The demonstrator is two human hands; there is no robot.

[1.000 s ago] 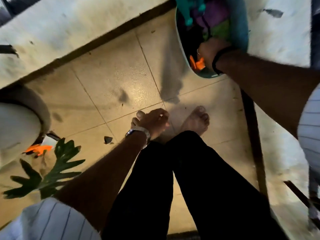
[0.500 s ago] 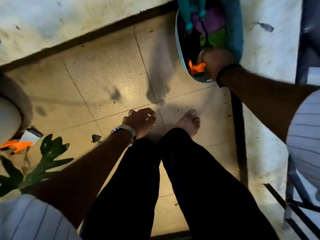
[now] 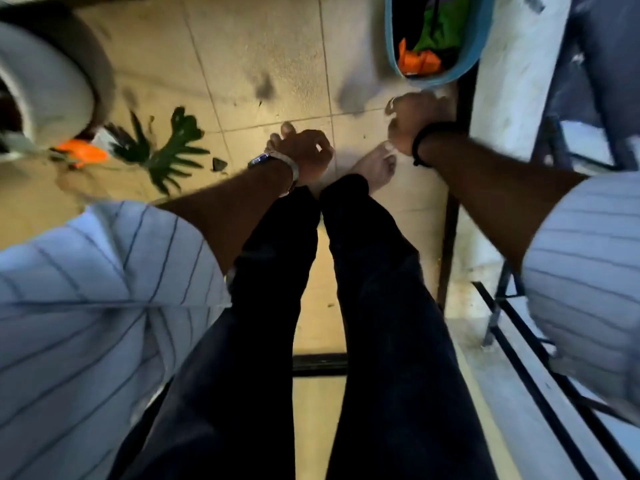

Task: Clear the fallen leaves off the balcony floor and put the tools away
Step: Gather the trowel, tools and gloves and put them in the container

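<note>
Right hand (image 3: 414, 121) now out of blue tub (image 3: 483, 39), orange tool (image 3: 417, 62) inside

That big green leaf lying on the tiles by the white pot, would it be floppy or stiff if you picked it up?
Probably floppy: the leaf is thin and lies flat on the tiles, cut into long narrow fingers that would likely droop. It looks light for its size, so a push might slide it. Still green, it seems unlikely to crumble.

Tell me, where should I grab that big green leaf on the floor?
Take the leaf by its stalk end, the narrow part that seems to point toward the white pot, though blur hides it partly. It lies flat on the tiles with its lobes fanned out, so come from above on the pot side and pinch there. The left hand is nearer and looks free.
</note>
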